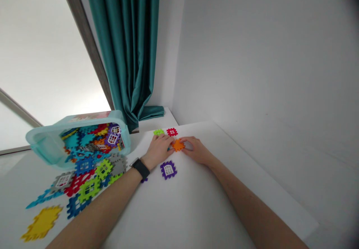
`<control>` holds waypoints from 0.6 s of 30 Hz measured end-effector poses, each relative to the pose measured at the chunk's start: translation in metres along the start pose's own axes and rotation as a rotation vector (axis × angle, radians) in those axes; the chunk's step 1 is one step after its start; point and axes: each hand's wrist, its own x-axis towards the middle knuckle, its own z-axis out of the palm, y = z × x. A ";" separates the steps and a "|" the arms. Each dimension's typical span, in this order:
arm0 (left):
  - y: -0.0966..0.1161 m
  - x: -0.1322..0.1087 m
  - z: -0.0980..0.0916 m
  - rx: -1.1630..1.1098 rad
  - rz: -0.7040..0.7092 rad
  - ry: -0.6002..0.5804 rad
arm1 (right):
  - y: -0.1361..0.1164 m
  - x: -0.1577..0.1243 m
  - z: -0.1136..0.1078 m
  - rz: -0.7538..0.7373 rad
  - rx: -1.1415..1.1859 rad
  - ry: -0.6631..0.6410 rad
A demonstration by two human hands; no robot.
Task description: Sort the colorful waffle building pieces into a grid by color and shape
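Both my hands meet at the far side of the white table (pixel 196 204). My left hand (pixel 158 148), with a black watch on its wrist, and my right hand (pixel 195 148) pinch a small orange waffle block (pixel 178 144) between their fingertips. A sliver of a blue piece shows under my left fingers. Just beyond the hands lie a green block (pixel 158 132) and a red block (pixel 172 131). A purple window block (pixel 168 169) lies flat by my left wrist.
A teal plastic bin (pixel 45 144) lies tipped on its side at the left, spilling several coloured blocks (pixel 89 174) across the table. A flat yellow piece (pixel 42 223) lies near the front left. A teal curtain (pixel 126 47) hangs behind; a white wall (pixel 266 73) runs along the right.
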 end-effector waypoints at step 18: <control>0.004 0.001 -0.001 -0.027 -0.058 -0.032 | 0.002 0.001 -0.003 -0.023 0.035 -0.024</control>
